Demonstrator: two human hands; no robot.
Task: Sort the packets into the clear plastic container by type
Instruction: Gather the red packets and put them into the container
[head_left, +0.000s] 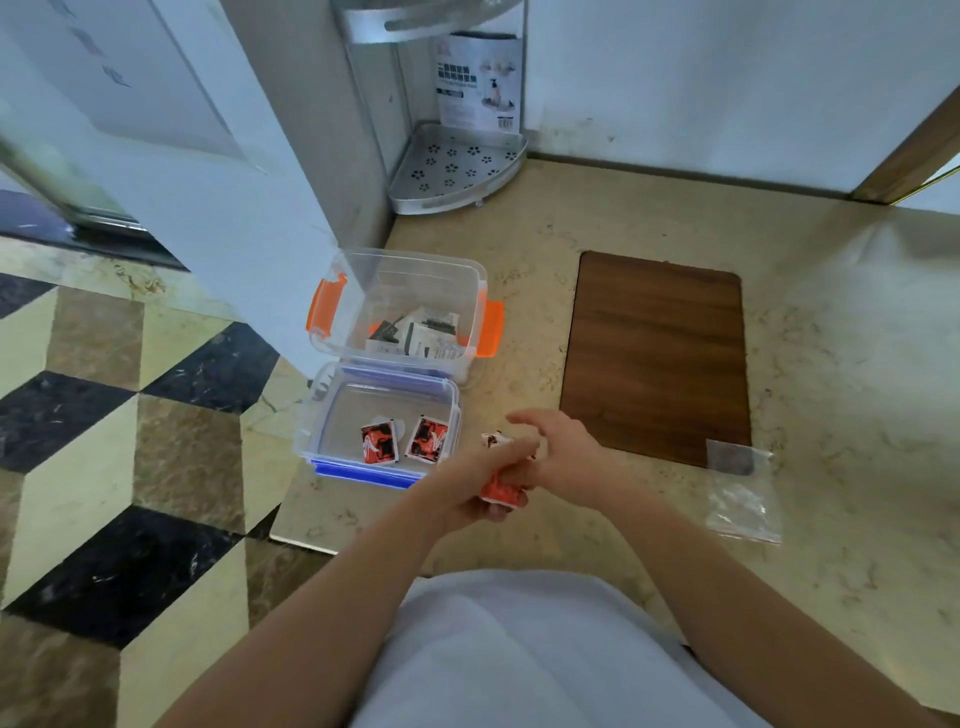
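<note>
The left hand closes around a bunch of red packets, hiding most of them, so their count cannot be told. The right hand overlaps that bunch, and whether its fingers grip a packet is unclear. Print on the 2 red packets in the blue-edged tray is too blurred to read. The black-and-white packets in the clear container overlap one another. The picture's bottom edge cuts off both forearms.

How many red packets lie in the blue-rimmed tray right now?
2: one red packet at the tray's near middle, another to its right. More red packets are in the hands, outside the tray.
</note>
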